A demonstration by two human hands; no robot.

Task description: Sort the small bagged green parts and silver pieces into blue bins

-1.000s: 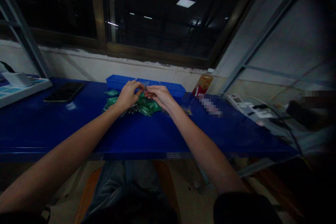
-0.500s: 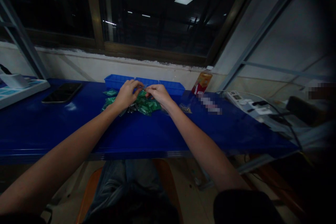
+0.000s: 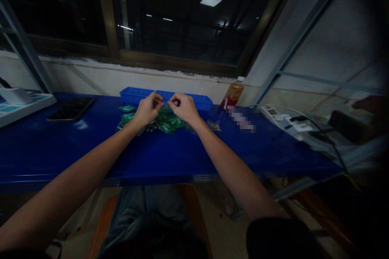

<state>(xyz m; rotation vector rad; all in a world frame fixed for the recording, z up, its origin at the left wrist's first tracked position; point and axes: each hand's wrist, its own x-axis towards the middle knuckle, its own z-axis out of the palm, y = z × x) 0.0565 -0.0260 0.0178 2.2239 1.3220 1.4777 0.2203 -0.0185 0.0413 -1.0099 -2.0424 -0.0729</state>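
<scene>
My left hand (image 3: 148, 109) and my right hand (image 3: 184, 108) face each other above the table, fingertips pinched and a narrow gap apart. Whatever they hold is too small and dim to name. Beneath them lies a heap of green plastic packets (image 3: 168, 122), with small dark metallic pieces (image 3: 151, 126) at its near side, partly covered by my left wrist. Just behind the hands stands a row of blue plastic bins (image 3: 200, 102). A clear bag of small brownish pieces (image 3: 213, 125) rests beside my right forearm.
On the blue table (image 3: 91, 145), a phone (image 3: 71, 109) lies at left beside a white power strip (image 3: 27, 107). To the right are a bottle of amber drink (image 3: 233, 95) and another power strip (image 3: 285, 119) with plugs and cables. A window rises behind.
My fingertips have drawn slightly apart, and my right hand has risen a little with its fingers more curled. The heap and the bins look unchanged.
</scene>
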